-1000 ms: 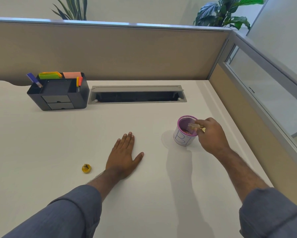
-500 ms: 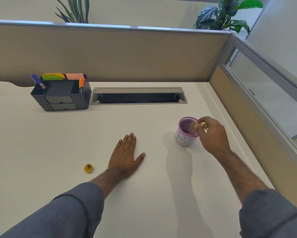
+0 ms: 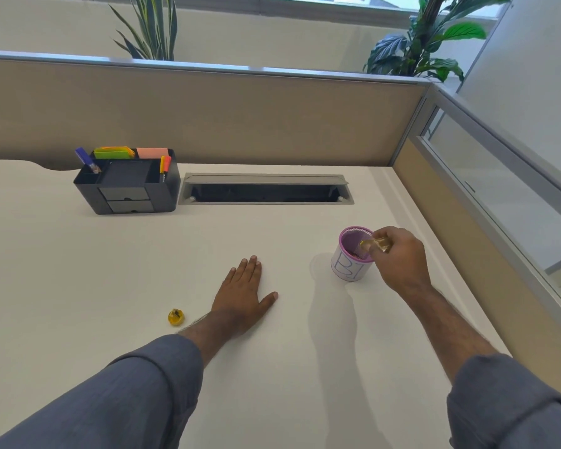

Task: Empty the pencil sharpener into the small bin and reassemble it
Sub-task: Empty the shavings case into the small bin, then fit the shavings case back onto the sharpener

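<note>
A small purple-rimmed mesh bin with a white label stands on the white desk at the right. My right hand grips the clear yellowish sharpener container, tilted over the bin's rim. Dark shavings show inside the bin. The yellow sharpener top lies alone on the desk at the left. Between the sharpener top and the bin, my left hand rests flat on the desk, palm down, fingers apart, holding nothing.
A black desk organiser with pens and sticky notes stands at the back left. A grey cable slot is sunk into the desk behind the hands. Partition walls close the back and right sides.
The camera has tilted up slightly. My right hand stays over the bin with the container, shifted a little. The left hand and the yellow top have not moved.
</note>
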`<state>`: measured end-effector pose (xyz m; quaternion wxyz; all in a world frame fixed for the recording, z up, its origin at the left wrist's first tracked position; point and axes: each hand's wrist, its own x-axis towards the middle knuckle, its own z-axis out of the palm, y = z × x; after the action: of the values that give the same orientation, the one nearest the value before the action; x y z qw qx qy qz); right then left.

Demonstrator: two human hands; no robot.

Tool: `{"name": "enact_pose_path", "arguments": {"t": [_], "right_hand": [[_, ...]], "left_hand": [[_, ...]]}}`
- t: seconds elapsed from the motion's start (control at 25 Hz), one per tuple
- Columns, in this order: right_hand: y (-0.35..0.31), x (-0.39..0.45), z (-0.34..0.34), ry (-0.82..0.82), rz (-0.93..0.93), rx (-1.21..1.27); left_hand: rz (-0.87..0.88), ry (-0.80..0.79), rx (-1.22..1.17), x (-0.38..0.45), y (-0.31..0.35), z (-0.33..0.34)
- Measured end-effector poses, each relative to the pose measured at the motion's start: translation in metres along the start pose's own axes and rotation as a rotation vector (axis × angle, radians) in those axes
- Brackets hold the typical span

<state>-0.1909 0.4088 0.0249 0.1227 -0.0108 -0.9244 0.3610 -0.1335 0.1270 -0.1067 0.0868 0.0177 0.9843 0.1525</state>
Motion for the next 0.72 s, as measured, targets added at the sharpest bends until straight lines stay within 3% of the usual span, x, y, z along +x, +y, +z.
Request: {"name": "enact_pose_path", "arguments": {"t": [0.2,0.36,0.52,0.72], "right_hand": [[-0.007,-0.010,-0.001,0.036,0.056,0.031],[-0.014,-0.021,0.001,0.010,0.287,0.457],[-0.025,-0.037,0.015,-0.077,0.389,0.650],[-0.055,-0.058,0.043,-0.168,0.380,0.746]], "left_hand": [[-0.002,-0.008,-0.033,-0.002,0.002,-0.003],[0.039,0.023,-0.073,-0.011,0.000,-0.009],[0.096,0.126,-0.099,-0.018,-0.008,-0.027],[0.006,0.298,-0.158,-0.038,-0.042,-0.064]]}}
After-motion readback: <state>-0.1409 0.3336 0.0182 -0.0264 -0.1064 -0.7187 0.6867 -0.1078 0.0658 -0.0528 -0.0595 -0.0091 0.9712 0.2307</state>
